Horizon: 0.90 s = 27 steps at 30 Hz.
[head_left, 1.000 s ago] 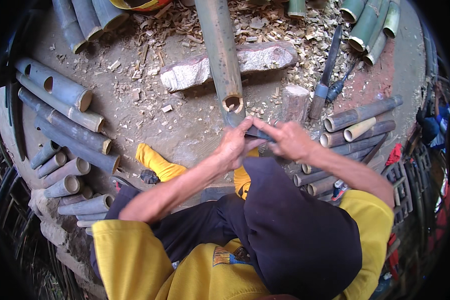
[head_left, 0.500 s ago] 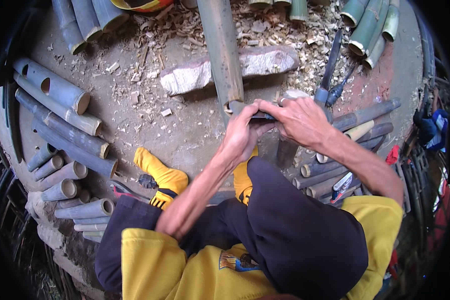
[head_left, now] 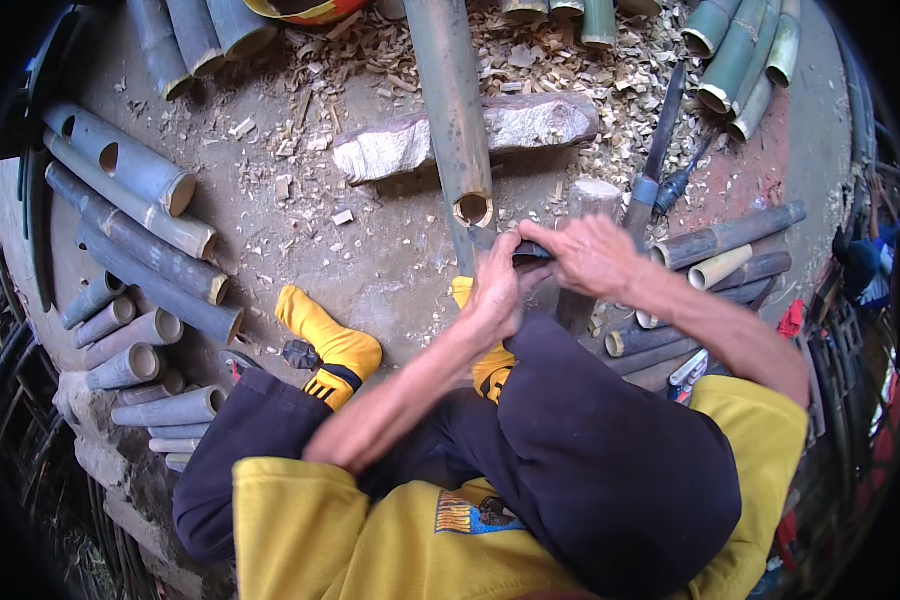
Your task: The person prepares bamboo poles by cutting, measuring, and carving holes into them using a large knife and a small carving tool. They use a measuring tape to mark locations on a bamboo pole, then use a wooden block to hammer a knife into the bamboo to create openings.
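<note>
Hands (head_left: 497, 287) above chip-strewn floor (head_left: 380, 265)

A long green-grey bamboo tube (head_left: 453, 110) runs from the far edge toward the person, crossing over a rough pale wooden log (head_left: 375, 152). The bare left hand (head_left: 500, 290) is just beside its near end, with the bare right hand (head_left: 592, 262) to the right. Tan wood chips (head_left: 630, 78) lie behind the log. A dark long-bladed knife (head_left: 658, 145) lies right of it, between green cylindrical bamboo tubes (head_left: 727, 75) behind and brown-grey cylindrical bamboo tubes (head_left: 745, 222) before.
</note>
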Motion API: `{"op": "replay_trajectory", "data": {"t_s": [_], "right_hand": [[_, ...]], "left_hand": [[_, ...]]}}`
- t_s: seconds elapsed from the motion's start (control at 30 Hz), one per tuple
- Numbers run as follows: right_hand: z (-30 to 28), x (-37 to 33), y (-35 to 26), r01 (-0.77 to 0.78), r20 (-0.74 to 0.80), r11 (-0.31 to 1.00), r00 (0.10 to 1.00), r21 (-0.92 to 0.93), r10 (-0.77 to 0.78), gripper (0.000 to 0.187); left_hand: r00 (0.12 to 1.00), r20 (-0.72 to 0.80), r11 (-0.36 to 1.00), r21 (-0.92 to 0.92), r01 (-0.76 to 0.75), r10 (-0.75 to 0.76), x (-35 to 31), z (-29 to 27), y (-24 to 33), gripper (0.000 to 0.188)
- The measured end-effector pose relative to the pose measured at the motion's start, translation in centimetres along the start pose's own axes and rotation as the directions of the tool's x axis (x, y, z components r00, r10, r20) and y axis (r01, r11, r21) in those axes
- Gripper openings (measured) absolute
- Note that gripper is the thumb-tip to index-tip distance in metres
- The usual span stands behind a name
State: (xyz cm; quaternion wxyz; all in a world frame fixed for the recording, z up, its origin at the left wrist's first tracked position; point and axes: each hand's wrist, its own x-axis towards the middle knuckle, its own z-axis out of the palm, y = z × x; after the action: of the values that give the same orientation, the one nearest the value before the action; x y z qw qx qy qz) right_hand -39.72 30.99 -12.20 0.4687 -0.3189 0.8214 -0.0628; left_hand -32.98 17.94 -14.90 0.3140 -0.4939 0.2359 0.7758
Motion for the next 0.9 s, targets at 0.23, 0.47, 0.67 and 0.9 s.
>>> {"op": "replay_trajectory", "data": {"t_s": [0.23,0.47,0.67,0.9], "right_hand": [[8.7,1.8,-6.9,-0.102,-0.153,0.539,0.900,0.836,0.408,0.049],[0.3,1.1,-1.2,-0.036,-0.322,0.995,0.944,0.094,0.065,0.038],[-6.2,5.7,-2.6,0.277,-0.102,0.775,0.911,-0.568,-0.401,0.014],[8.0,1.9,3.1,0.218,-0.315,0.776,0.949,0.592,-0.027,0.022]], "left_hand": [[0.998,0.018,0.496,0.868,0.016,-0.064,1.6,-3.1,4.6,0.033],[0.985,0.169,0.972,0.228,-0.057,0.018,1.1,-1.2,3.8,0.028],[0.704,0.640,0.641,-0.686,0.343,0.308,4.6,-4.4,0.3,0.041],[0.871,0.487,0.977,0.209,-0.044,-0.065,-2.9,-1.9,-4.5,0.078]]}}
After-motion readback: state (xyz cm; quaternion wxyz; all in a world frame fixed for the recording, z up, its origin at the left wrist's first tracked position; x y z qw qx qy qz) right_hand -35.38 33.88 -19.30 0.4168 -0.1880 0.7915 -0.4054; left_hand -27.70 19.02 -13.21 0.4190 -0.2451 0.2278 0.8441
